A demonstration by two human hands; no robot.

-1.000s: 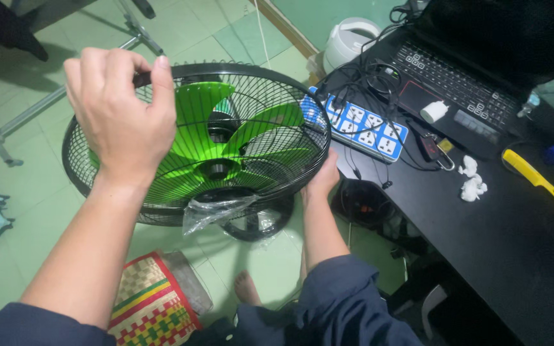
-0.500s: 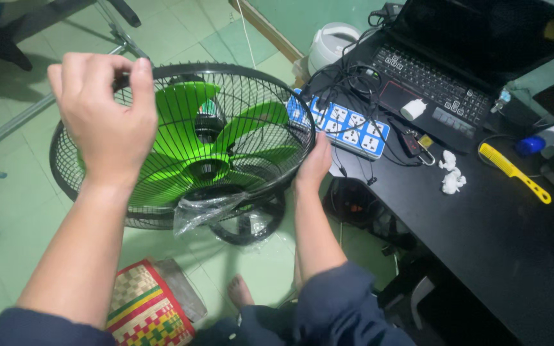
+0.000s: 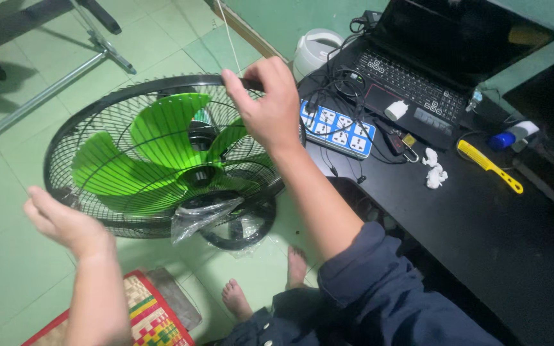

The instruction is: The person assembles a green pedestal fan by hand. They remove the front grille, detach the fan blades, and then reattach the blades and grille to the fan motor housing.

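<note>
Fan [image 3: 161, 154]: black wire guard w/ green blades, tilted, held over green tiled floor [image 3: 8, 256], just left of black bench [image 3: 495, 243]. Right hand [image 3: 265, 106]: at far rim of guard, fingers [image 3: 235, 83] closed on rim wire. Left hand [image 3: 65, 221]: near-left of guard, close to rim, contact cannot be told; fingers loosely curled, open, holding nothing. Clear plastic wrap [image 3: 203, 214] hangs below fan hub. On bench: blue power strip [image 3: 338, 128], laptop [image 3: 431, 70], yellow comb [image 3: 488, 165]. Woven mat [image 3: 149, 314] on floor, near side.
</note>
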